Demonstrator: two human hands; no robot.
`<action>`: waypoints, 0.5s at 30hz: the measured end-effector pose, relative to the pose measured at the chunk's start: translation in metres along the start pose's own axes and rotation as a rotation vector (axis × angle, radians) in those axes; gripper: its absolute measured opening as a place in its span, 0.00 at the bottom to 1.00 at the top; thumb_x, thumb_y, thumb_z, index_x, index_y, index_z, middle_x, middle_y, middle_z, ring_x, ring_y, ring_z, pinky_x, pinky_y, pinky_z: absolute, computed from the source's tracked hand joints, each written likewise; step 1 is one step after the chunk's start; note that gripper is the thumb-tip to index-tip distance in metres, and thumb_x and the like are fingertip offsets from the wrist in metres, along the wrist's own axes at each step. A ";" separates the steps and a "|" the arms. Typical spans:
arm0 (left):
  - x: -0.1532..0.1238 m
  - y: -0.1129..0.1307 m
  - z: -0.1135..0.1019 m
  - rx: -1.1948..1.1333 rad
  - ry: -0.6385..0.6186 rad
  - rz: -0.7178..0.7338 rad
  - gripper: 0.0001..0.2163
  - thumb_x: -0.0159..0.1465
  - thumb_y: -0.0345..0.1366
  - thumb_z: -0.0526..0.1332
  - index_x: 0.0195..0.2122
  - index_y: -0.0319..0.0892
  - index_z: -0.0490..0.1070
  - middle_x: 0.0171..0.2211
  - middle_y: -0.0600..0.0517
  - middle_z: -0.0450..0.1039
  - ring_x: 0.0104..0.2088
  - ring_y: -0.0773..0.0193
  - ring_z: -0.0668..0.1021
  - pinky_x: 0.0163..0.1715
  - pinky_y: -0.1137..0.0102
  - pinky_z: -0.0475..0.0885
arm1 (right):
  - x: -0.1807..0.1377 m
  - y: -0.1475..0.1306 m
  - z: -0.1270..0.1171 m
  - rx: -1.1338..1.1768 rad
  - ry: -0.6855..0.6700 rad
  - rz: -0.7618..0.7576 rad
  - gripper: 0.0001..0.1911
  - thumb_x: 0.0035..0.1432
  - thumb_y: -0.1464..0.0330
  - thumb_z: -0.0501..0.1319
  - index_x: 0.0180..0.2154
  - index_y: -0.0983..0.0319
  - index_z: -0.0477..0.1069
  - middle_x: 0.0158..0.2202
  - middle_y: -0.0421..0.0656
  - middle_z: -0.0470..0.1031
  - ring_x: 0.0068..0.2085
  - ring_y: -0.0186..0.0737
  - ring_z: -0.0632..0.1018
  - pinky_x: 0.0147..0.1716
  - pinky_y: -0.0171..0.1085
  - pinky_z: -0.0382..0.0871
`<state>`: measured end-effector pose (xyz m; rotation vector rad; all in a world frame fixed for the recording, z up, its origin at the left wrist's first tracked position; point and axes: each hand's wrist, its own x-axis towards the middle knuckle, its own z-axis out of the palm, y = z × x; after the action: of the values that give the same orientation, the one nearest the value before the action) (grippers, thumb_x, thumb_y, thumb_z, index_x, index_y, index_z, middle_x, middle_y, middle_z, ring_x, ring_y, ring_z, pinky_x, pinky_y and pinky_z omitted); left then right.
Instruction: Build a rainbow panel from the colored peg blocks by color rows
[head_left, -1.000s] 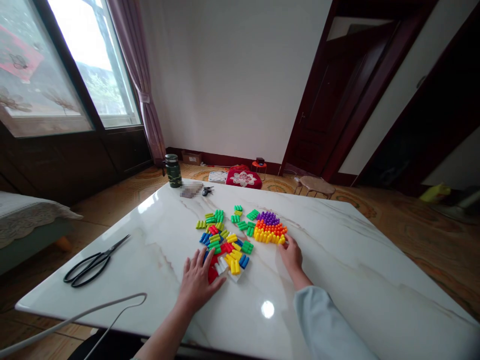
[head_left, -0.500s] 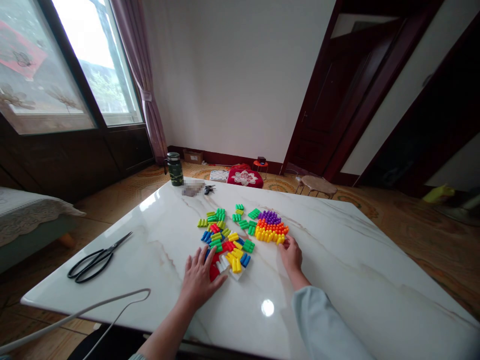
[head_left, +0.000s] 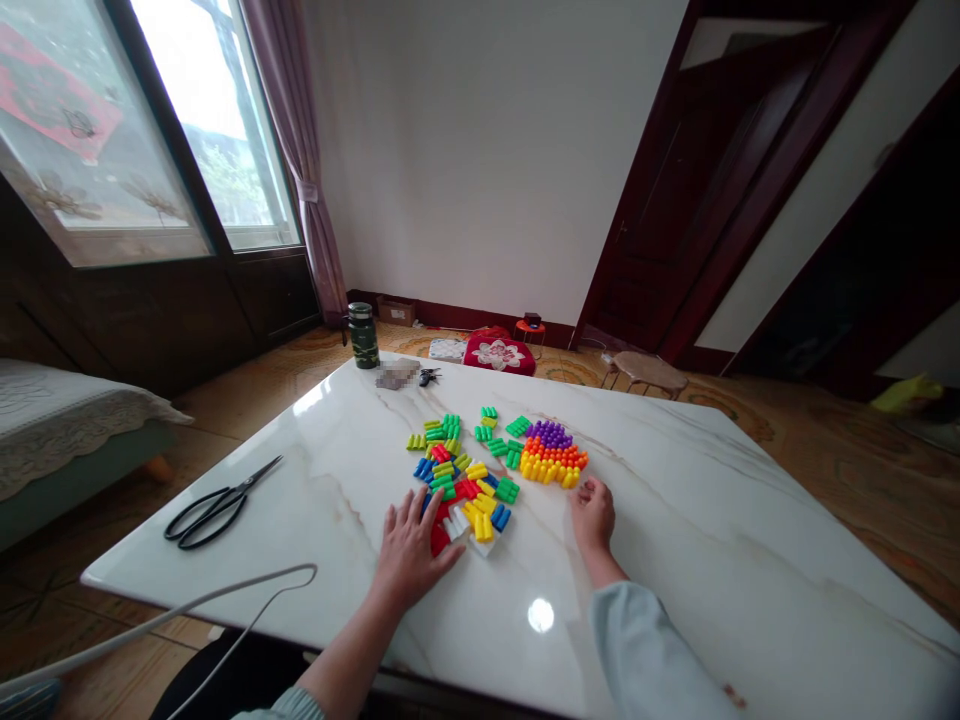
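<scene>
Left hand (head_left: 412, 550): spread, by the loose blocks (head_left: 480, 522).
Right hand (head_left: 592, 510): curled by the yellow row (head_left: 547, 472); cannot tell if pinching.
Bright rows (head_left: 553, 455): purple, orange, yellow together on the table (head_left: 675, 500), seem done.
Loose blocks: many left.

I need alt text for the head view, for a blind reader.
A person's left hand rests spread at a scattered pile of colourful plastic blocks on a white marbled table, while the right hand is close to a purple, orange and yellow cluster. Black scissors lie at left; a green bottle stands near the far edge.
</scene>
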<state>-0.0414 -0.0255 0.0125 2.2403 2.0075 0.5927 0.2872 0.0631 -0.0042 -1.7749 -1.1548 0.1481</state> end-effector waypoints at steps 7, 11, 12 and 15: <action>0.000 -0.001 0.003 -0.010 0.013 0.006 0.39 0.58 0.55 0.60 0.68 0.49 0.51 0.68 0.45 0.52 0.68 0.44 0.54 0.65 0.47 0.44 | -0.062 -0.050 -0.012 0.091 -0.178 -0.183 0.13 0.57 0.66 0.53 0.43 0.61 0.69 0.42 0.49 0.72 0.38 0.42 0.74 0.42 0.40 0.71; 0.000 -0.001 0.004 -0.008 0.024 0.006 0.39 0.57 0.55 0.61 0.68 0.49 0.51 0.68 0.45 0.52 0.67 0.43 0.54 0.65 0.47 0.45 | -0.098 -0.088 -0.008 0.142 -0.461 -0.378 0.11 0.62 0.64 0.53 0.38 0.60 0.73 0.43 0.48 0.73 0.40 0.41 0.75 0.45 0.39 0.71; 0.000 0.000 0.004 -0.007 0.026 0.006 0.39 0.57 0.55 0.60 0.68 0.49 0.51 0.68 0.45 0.52 0.67 0.44 0.54 0.65 0.47 0.45 | -0.102 -0.097 -0.006 0.125 -0.467 -0.406 0.11 0.62 0.64 0.54 0.40 0.59 0.74 0.45 0.48 0.72 0.44 0.42 0.75 0.48 0.39 0.70; -0.001 0.000 0.004 -0.008 0.024 0.009 0.39 0.58 0.55 0.60 0.68 0.49 0.51 0.68 0.45 0.52 0.67 0.44 0.54 0.64 0.46 0.46 | -0.103 -0.118 0.000 -0.015 -0.482 -0.417 0.15 0.60 0.63 0.57 0.48 0.58 0.72 0.51 0.48 0.70 0.51 0.44 0.73 0.50 0.39 0.70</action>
<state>-0.0406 -0.0253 0.0090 2.2488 2.0036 0.6307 0.1567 -0.0059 0.0478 -1.5097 -1.8492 0.3290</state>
